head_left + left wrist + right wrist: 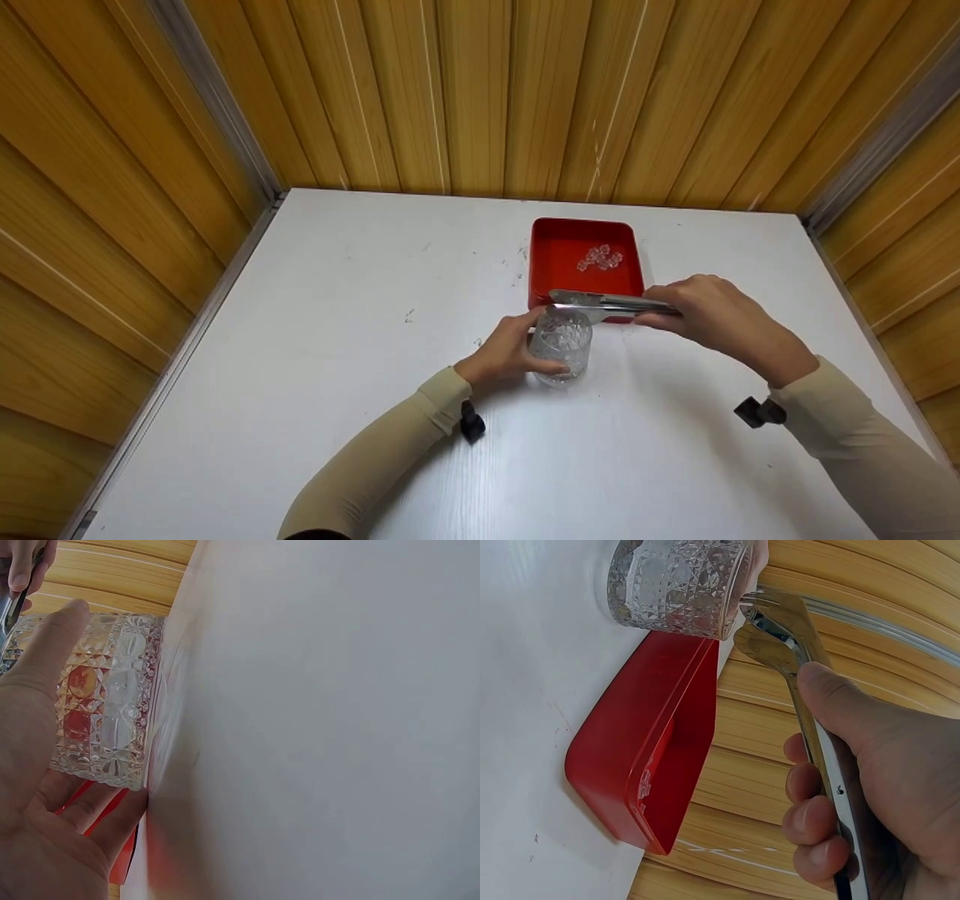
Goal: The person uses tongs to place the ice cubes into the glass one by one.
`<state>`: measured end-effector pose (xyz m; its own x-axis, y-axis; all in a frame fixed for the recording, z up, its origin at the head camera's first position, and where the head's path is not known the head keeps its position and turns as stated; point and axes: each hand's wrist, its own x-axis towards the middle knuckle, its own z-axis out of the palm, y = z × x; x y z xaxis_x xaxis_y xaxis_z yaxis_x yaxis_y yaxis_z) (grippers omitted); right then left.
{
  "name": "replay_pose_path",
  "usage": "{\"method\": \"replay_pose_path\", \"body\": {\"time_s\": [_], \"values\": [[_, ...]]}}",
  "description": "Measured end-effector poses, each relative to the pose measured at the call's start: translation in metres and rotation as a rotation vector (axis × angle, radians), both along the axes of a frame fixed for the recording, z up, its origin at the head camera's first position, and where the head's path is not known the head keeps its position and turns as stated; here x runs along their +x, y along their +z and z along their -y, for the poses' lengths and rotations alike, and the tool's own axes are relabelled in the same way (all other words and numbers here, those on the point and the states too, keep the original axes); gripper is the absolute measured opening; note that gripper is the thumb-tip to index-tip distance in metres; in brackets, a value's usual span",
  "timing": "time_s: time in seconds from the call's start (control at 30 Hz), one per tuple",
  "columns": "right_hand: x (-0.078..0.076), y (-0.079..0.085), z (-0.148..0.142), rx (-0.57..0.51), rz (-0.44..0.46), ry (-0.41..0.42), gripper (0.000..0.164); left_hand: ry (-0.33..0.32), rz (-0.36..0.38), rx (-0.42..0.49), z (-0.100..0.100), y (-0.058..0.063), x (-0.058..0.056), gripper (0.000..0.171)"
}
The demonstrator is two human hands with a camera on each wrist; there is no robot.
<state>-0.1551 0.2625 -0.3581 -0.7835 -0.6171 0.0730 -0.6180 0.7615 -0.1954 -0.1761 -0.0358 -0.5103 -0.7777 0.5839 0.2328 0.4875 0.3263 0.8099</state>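
Note:
A clear cut-glass tumbler (562,341) stands upright on the white table, with clear pieces visible inside. My left hand (510,349) holds it from the left side; in the left wrist view the thumb lies along the patterned wall (116,690) and the fingers are behind it. My right hand (705,311) grips metal tongs (619,302). Their tips (769,622) are right at the glass's rim in the right wrist view, and no piece shows between them. Behind the glass, a red square tray (551,255) holds a small cluster of clear, faceted pieces (600,257).
The white table (360,300) carries a few dark marks. Wood-patterned panels (472,97) rise behind it and on both sides, with metal rails (217,97) at the corners. A black device (471,421) sits at the left wrist, another (759,412) at the right.

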Motion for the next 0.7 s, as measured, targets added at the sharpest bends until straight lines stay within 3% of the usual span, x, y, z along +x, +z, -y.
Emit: {"method": "replay_pose_path", "body": {"time_s": [0.33, 0.7], "values": [[-0.008, 0.000, -0.003, -0.009, -0.009, -0.003, 0.026, -0.008, 0.016, 0.019, 0.000, 0.001, 0.000, 0.082], [-0.021, 0.000, -0.005, -0.032, -0.011, -0.024, 0.016, 0.000, -0.002, 0.001, 0.001, 0.001, 0.000, 0.086]]}}
